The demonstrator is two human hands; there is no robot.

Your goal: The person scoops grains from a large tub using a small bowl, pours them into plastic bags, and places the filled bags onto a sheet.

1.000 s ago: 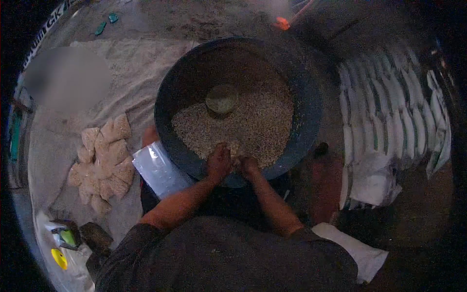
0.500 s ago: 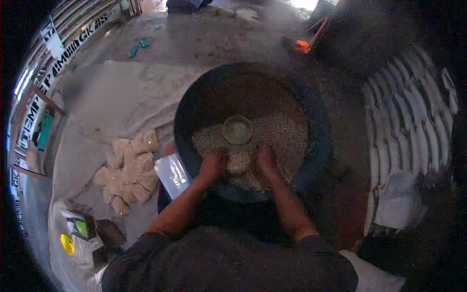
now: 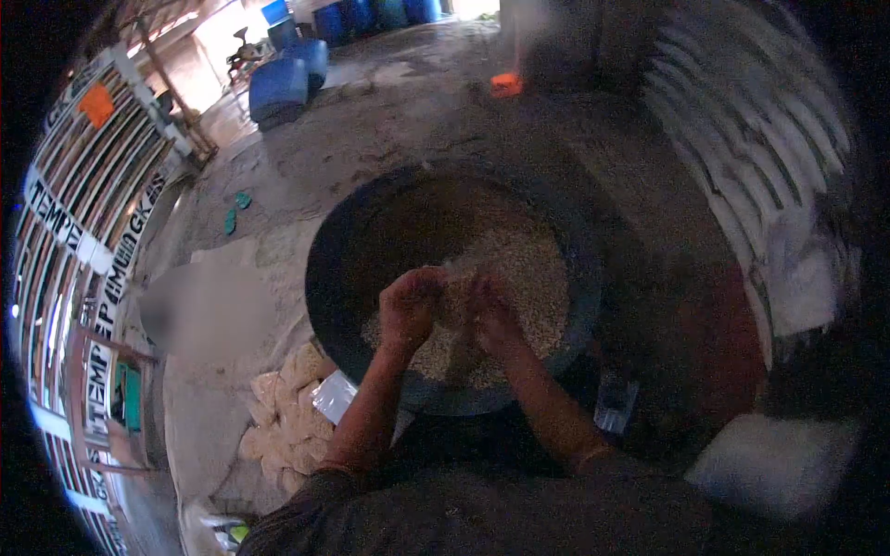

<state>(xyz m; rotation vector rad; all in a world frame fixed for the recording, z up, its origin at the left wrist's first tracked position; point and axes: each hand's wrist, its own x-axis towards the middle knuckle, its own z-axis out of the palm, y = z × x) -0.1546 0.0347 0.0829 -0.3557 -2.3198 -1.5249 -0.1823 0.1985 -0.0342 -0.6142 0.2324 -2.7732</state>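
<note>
My left hand [image 3: 408,304] and my right hand [image 3: 497,317] are raised over a large dark round tub [image 3: 322,278]. Pinched between them is a plastic bag [image 3: 455,304] of pale bean-like grains, fingers closed at its upper part. Loose grains [image 3: 536,301] cover the tub's floor around and below the hands. The small round bowl seen earlier in the tub cannot be made out behind the hands and bag. Left of the tub lie several filled bags [image 3: 283,422], with flat clear plastic bags [image 3: 335,397] beside them, near my left forearm.
Slatted racks with lettering [image 3: 69,222] line the left side. Green sandals [image 3: 232,219] lie on the floor. Blue barrels [image 3: 281,85] and an orange object [image 3: 506,85] are farther back. Rows of pale long packs [image 3: 742,130] stand on the right, a whitish sack [image 3: 774,463] nearer.
The camera view has tilted up and turned, bringing the blue barrels into sight. My hands have come closer together at the bag's top, and the bowl no longer shows.
</note>
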